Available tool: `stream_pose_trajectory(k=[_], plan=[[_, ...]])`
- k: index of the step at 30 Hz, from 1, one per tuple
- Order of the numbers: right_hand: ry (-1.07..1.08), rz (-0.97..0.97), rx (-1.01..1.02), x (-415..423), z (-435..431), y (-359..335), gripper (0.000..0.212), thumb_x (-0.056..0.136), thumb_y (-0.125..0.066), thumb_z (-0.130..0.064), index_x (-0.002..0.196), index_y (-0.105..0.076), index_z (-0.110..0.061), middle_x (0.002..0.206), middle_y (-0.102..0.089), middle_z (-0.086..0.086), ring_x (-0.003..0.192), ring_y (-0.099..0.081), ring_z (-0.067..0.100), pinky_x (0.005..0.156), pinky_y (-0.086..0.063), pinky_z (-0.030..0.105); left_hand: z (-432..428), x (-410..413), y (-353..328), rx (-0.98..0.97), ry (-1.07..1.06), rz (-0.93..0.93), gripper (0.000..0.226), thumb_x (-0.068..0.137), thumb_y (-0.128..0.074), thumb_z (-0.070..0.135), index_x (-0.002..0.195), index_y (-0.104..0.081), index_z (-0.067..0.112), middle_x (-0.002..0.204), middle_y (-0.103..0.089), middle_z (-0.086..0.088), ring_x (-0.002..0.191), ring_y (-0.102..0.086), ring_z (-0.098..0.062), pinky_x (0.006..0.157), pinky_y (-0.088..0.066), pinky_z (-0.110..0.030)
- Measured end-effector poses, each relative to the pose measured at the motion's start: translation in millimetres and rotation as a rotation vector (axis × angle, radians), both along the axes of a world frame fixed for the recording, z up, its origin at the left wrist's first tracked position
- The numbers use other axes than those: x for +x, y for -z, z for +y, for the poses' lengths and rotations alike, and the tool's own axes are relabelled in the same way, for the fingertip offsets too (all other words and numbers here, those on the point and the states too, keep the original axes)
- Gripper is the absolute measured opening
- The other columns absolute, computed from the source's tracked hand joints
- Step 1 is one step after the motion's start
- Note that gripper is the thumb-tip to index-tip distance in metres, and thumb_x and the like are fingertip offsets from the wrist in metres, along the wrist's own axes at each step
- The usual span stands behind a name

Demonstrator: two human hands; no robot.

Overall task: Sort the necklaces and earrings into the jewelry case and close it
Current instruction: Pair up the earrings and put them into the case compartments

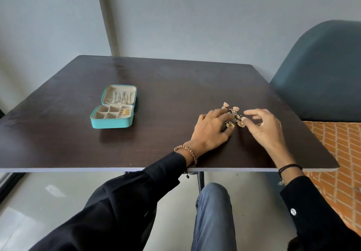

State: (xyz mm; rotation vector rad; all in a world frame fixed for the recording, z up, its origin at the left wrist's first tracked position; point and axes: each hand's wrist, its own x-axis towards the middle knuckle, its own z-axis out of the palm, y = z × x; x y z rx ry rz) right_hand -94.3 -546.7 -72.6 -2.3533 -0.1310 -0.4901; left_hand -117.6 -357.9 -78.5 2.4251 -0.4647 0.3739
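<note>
Both hands at the earring pile [232, 115]; jewelry case [112, 121] well apart
Splayed left hand [211, 131] rests on it; right hand [263, 128] half-curled, hold unclear; tangled pieces may snag, drop.

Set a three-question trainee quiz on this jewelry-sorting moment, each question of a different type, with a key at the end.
1. True or false: the teal square jewelry case lies shut on the dark brown wooden table.
2. Multiple choice: where is the loose pile of gold jewelry?
A. inside the case
B. on the table, to the right of the case
C. on the floor
3. Short answer: which hand wears the brown wooden bead bracelet?

Key
1. False: its lid is open and the divided tray shows.
2. B
3. The left hand, whose fingers rest on the pile.
</note>
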Motion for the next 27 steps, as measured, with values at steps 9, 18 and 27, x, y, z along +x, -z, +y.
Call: stream_pose_trajectory(k=[9,18,27], plan=[[-0.015,-0.028,-0.016,11.9,5.2,15.1,0.009,0.086,-0.073,-0.032,0.093,-0.078,-0.028,0.101,-0.072,-0.006,0.108,-0.062,0.024,0.098,-0.048,0.037,-4.6,18.6,11.3,0.149,-0.020,-0.039,0.046,0.098,-0.050,0.049,0.139,-0.055,0.030,0.162,-0.029,0.004,0.148,-0.027,-0.016,0.118,-0.022,-0.042],[0.024,-0.003,0.001,13.2,9.7,12.2,0.006,0.088,-0.073,-0.027,0.090,-0.078,-0.025,0.102,-0.070,-0.008,0.112,-0.059,0.022,0.094,-0.043,0.028,-4.8,17.3,10.3,0.141,-0.032,-0.065,0.044,0.097,-0.052,0.047,0.136,-0.058,0.026,0.161,-0.032,0.004,0.146,-0.030,-0.015,0.115,-0.024,-0.038],[0.018,-0.002,0.176,-0.1,13.2,0.3,0.009,0.088,-0.071,-0.026,0.091,-0.079,-0.022,0.100,-0.071,-0.008,0.098,-0.066,0.008,0.084,-0.047,0.019,-0.9,5.7,3.8,0.031,-0.027,-0.164,0.031,0.096,-0.058,0.033,0.122,-0.067,0.021,0.130,-0.062,0.004,0.121,-0.054,-0.017,0.103,-0.031,-0.034]])
